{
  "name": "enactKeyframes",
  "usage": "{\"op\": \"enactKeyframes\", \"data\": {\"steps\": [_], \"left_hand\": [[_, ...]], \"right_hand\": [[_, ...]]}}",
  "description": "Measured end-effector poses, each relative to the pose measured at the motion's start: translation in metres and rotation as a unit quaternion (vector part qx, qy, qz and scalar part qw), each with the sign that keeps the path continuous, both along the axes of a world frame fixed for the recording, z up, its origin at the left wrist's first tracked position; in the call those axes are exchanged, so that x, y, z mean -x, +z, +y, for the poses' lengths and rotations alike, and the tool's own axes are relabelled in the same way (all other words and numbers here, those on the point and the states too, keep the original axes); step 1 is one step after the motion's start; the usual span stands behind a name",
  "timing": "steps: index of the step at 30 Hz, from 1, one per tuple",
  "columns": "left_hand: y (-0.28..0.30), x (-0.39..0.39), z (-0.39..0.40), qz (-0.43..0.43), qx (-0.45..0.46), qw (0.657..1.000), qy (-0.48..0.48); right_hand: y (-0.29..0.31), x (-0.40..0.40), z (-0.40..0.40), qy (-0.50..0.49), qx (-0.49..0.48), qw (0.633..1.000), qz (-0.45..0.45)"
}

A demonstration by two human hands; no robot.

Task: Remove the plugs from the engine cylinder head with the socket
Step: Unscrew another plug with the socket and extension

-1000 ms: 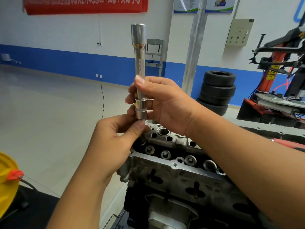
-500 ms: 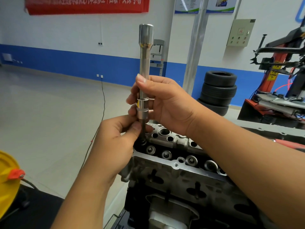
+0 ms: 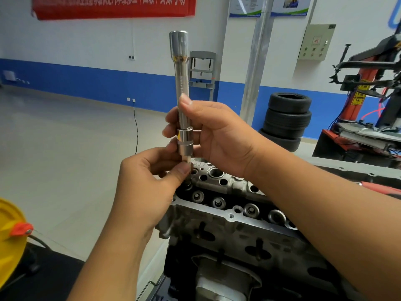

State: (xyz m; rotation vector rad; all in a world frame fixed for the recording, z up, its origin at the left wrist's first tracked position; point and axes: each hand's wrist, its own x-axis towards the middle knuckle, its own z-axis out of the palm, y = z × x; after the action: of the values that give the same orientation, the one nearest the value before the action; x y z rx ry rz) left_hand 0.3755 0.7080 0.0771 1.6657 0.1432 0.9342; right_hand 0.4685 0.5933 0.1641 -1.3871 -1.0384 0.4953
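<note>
Cylinder head (image 3: 249, 240) fills the lower centre, its plugs (image 3: 251, 210) in a row along the top. Above its left end, the left hand (image 3: 149, 181) pinches the bit under the upright socket (image 3: 185, 142), seemingly over a hole. Behind, the right hand (image 3: 217, 135) grips the socket. Tyres (image 3: 286, 120) stand far right.
</note>
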Motion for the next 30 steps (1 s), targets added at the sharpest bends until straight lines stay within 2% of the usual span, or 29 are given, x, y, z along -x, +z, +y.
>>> {"op": "enactKeyframes", "data": {"steps": [3,6,9,12,14,17,24,28,30], "left_hand": [[-0.0005,0.0006,0.0022,-0.005,0.002,1.000,0.003],[0.0006,0.0025,0.0022,0.024,0.016,0.996,-0.082],[-0.0005,0.0003,0.0006,0.019,-0.017,0.999,-0.030],[0.0017,0.0010,-0.0012,-0.011,-0.011,1.000,0.018],[0.0022,0.0023,0.0012,0.007,-0.019,1.000,-0.007],[0.0033,0.0026,-0.0002,0.040,0.004,0.994,-0.104],[-0.0009,-0.0019,-0.0005,-0.014,-0.005,1.000,-0.005],[-0.0010,-0.0013,0.0036,0.003,0.019,0.994,-0.108],[-0.0033,-0.0027,0.0048,0.004,0.005,0.997,-0.080]], "right_hand": [[-0.0003,-0.0008,0.0003,-0.003,-0.002,1.000,0.003],[-0.0008,-0.0013,0.0005,0.000,-0.005,1.000,0.004],[-0.0017,-0.0011,0.0015,0.003,-0.008,1.000,0.000],[-0.0005,-0.0009,0.0010,0.006,-0.015,1.000,-0.001],[0.0003,-0.0014,-0.0002,0.007,-0.019,1.000,-0.003],[0.0001,-0.0021,-0.0005,0.001,-0.020,1.000,-0.003],[-0.0008,-0.0014,0.0001,0.014,-0.017,1.000,0.005],[-0.0012,-0.0015,0.0011,0.010,-0.020,1.000,0.005],[-0.0016,-0.0008,0.0018,0.010,-0.020,1.000,0.003]]}}
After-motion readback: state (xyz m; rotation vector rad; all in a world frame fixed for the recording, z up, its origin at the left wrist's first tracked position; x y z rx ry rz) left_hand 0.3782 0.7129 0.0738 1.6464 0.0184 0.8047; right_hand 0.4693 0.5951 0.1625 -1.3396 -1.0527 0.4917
